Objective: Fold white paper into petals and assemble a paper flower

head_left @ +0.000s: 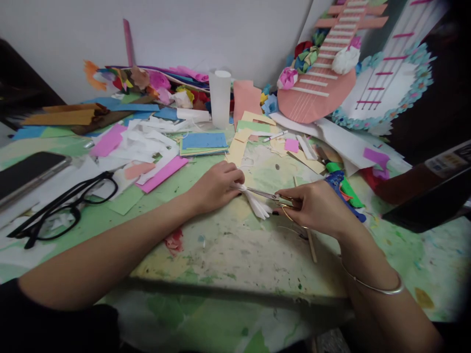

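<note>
My left hand [220, 185] is closed, pinching a bunched piece of white paper [258, 206] above the table board. The paper's loose end fans out toward the lower right. In my right hand [312, 203] is a pair of scissors [263, 193] with gold-coloured handles, its fingers in the loops. The blades point left and lie across the white paper, close to my left fingers. Whether the blades have cut into it I cannot tell. Beneath my right hand a thin wooden stick [311, 242] rests on the board.
Black eyeglasses [77, 208] and a phone [33, 171] lie at the left among paper scraps. Behind my hands are a stack of coloured paper [204, 142] and an upright white roll [220, 100]. Paper instruments [316, 95] lean at the back right. A dark box-like object [427, 196] stands at the right.
</note>
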A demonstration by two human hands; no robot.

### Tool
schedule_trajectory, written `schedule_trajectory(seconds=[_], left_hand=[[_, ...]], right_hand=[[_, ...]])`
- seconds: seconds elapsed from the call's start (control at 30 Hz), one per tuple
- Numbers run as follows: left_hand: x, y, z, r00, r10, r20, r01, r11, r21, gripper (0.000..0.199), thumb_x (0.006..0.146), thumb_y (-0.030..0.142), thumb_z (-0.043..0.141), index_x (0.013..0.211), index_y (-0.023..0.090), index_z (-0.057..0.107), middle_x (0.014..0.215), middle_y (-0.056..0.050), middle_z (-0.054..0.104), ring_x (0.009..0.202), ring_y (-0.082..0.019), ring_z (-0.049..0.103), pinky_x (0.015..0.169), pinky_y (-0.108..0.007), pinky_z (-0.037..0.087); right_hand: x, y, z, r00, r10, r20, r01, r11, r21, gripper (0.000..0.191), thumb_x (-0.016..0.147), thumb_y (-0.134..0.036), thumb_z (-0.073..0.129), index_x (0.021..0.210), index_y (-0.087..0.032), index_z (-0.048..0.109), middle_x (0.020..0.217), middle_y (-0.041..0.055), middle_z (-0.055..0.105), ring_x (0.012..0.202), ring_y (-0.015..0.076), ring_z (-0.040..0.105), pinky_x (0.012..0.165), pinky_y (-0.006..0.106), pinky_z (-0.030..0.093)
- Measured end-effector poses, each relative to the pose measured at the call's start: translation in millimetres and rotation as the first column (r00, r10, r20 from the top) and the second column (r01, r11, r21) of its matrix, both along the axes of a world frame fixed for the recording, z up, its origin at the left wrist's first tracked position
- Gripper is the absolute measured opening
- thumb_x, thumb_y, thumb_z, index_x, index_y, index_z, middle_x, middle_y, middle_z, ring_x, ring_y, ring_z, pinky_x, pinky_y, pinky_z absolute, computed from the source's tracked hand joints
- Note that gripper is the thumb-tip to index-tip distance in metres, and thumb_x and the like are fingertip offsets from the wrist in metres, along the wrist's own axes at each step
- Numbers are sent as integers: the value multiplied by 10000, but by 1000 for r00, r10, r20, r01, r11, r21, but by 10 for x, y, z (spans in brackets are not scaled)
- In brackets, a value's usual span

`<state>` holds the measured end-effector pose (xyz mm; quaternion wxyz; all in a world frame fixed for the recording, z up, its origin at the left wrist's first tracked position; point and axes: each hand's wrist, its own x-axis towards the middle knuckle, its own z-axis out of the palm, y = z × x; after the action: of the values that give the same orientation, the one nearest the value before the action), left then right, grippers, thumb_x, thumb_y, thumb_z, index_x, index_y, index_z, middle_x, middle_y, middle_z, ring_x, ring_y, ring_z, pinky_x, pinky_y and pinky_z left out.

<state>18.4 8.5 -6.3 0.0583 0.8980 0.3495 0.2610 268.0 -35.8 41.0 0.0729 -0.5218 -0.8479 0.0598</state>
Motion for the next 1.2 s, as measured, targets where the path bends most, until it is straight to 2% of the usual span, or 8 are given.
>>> schedule_trajectory(seconds=[0.07,0.17,0.3,0.5,0.73,0.93,1.2], left_hand=[[1,-1,-8,1000,24,-11,-23,998,64,65,825,172,587,879,142,568,919,-90,588,881,-210,514,790,-326,417],[-6,-6,0,994,38,-99,-23,989,145,88,860,224,551,820,152,584,906,-96,583,858,-217,491,809,-355,407],[-13,2,5,984,28,-174,4,984,180,203,908,225,463,797,161,620,884,-99,619,873,-226,492,837,-378,393],[-19,28,-16,999,19,-44,-16,998,52,140,882,197,484,848,161,615,804,-68,658,852,-210,552,808,-347,414],[13,0,2,1000,-11,26,13,997,-79,141,881,192,470,893,166,608,890,-70,682,888,-205,586,820,-344,427],[35,-12,19,996,-19,88,34,986,-165,141,880,178,450,904,180,589,921,-61,675,896,-187,595,815,-328,439],[48,-3,-2,989,-29,144,57,979,-197,141,885,188,454,912,176,592,918,-59,672,881,-178,597,811,-320,442]], right_hand=[[-6,-2,-1,1000,2,17,-2,1000,4,282,787,-398,604,912,-192,751,486,-5,537,473,112,418,515,261,212],[-7,0,-14,999,-5,36,3,999,36,297,785,-404,597,936,-199,749,512,2,566,486,117,454,517,261,204],[-22,-5,-43,996,15,87,-24,995,101,296,793,-396,580,950,-210,747,587,25,633,529,129,508,525,262,215],[-64,-34,-49,975,-55,213,20,987,162,266,775,-343,589,961,-230,742,691,43,698,585,151,554,525,261,208],[-94,-51,-41,955,-75,287,19,981,191,254,796,-288,571,988,-242,733,757,48,723,616,165,581,518,269,175],[-104,-55,-55,951,-68,303,3,977,211,237,824,-293,556,986,-233,719,761,49,717,600,160,572,515,272,155],[-81,-51,-90,961,-52,272,-15,971,239,209,827,-285,555,945,-235,721,708,35,701,562,144,539,517,275,149]])
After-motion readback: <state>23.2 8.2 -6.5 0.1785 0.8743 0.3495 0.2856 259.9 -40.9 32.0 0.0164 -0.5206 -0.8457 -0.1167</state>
